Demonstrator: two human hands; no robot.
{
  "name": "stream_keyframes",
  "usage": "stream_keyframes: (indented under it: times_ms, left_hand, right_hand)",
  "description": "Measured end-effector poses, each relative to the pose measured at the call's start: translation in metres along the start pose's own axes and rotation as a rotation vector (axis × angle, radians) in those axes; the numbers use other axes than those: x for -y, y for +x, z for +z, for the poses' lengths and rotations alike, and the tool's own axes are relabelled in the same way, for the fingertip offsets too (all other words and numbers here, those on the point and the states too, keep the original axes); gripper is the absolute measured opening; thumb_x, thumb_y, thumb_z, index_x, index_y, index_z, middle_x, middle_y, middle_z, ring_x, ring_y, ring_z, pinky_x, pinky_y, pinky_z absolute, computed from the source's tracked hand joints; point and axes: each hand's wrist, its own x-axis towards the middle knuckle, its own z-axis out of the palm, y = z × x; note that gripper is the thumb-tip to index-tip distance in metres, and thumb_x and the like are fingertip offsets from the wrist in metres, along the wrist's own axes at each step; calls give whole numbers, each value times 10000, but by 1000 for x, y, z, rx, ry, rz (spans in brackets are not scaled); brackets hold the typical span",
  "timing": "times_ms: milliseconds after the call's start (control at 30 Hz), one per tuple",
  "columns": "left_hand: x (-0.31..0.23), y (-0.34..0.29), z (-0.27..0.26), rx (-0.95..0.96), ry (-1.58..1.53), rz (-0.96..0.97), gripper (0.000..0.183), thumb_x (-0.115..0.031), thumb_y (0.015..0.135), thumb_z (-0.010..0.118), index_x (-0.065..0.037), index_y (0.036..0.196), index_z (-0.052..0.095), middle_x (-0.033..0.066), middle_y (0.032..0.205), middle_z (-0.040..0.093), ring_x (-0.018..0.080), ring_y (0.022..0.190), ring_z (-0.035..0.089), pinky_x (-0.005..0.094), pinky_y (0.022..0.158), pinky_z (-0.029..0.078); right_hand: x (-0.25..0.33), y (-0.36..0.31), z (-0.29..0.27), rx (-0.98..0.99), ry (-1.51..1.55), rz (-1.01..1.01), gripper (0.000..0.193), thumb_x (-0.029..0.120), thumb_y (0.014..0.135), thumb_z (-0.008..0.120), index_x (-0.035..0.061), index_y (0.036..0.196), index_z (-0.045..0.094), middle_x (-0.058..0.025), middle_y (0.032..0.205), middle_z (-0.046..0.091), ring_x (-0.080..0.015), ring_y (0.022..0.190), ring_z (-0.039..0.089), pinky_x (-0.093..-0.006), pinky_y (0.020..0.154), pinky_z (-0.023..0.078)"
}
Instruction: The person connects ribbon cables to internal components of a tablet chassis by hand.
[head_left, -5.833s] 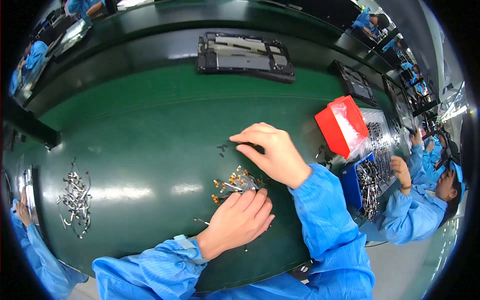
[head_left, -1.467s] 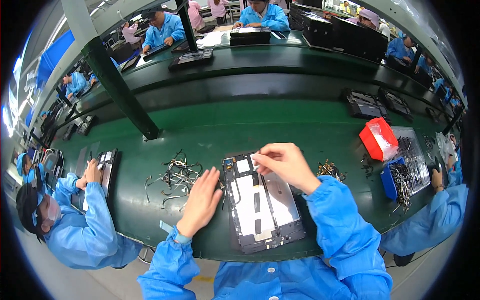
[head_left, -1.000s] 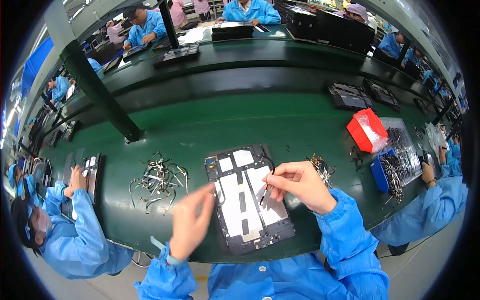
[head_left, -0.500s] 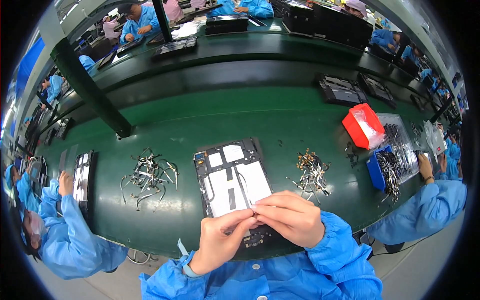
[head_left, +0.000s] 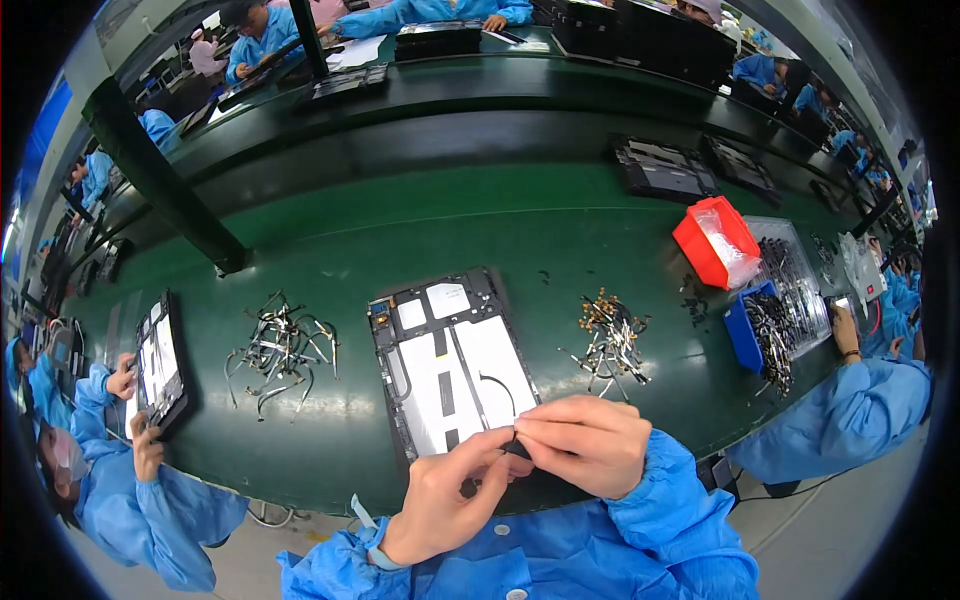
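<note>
Both my hands meet over the near end of an opened tablet-like device (head_left: 500, 345), a flat black frame with white battery panels. Between my fingertips runs a thin dark cable (head_left: 509, 389); its free end curves up above the white panel. My right hand (head_left: 592, 445) pinches it with thumb and forefinger. My left hand (head_left: 452, 492) is closed at the cable's lower part, its fingertips touching those of the right. The cable's lower end is hidden by my fingers.
Heaps of short cables lie left (head_left: 284, 345) and right (head_left: 614, 348) of the device. Farther right are a red bin (head_left: 694, 243), a blue bin (head_left: 739, 336) of cables and a clear tray (head_left: 816, 318). Co-workers sit both sides; the left one holds a device (head_left: 160, 365). A post (head_left: 165, 180) rises at left.
My hands have shifted slightly right with the cable, which now bends in a curve instead of lying straighter over the panel. The left co-worker now grips and tilts a device with both hands.
</note>
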Motion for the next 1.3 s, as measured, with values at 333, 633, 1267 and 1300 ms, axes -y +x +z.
stream_keyframes:
  times_ms: [333, 633, 1267, 1300]
  left_hand:
    - [4, 5, 2, 22, 404, 254, 358, 35, 766, 596, -47, 1110, 648, 53, 768, 701, 203, 667, 690, 299, 589, 544]
    - [-2, -11, -16, 11, 238, 9, 227, -10, 902, 560, 13, 1116, 633, 136, 835, 706, 196, 735, 694, 264, 641, 524]
    - [30, -32, -39, -80, -209, -298, 262, 11, 895, 530, 64, 1147, 580, 159, 861, 705, 208, 806, 715, 294, 734, 583]
    - [30, -32, -40, -82, -230, -286, 265, 9, 899, 526, 65, 1153, 575, 162, 865, 704, 211, 812, 715, 297, 737, 584]
  right_hand:
    - [-8, 2, -21, 9, -252, -50, 135, -12, 714, 694, 21, 843, 671, -81, 777, 651, -212, 652, 645, -304, 588, 546]
    - [-198, 34, -228, -253, -843, 675, 146, 182, 779, 692, 41, 765, 729, -188, 775, 687, -312, 711, 692, -377, 687, 544]
    - [-4, 64, -3, 422, -334, -175, 280, -72, 762, 608, -12, 1028, 672, -151, 952, 664, -265, 841, 657, -341, 754, 540]
    - [1, 62, 14, 499, -283, -187, 318, -63, 723, 622, -10, 1032, 675, -136, 968, 652, -261, 836, 648, -341, 738, 543]
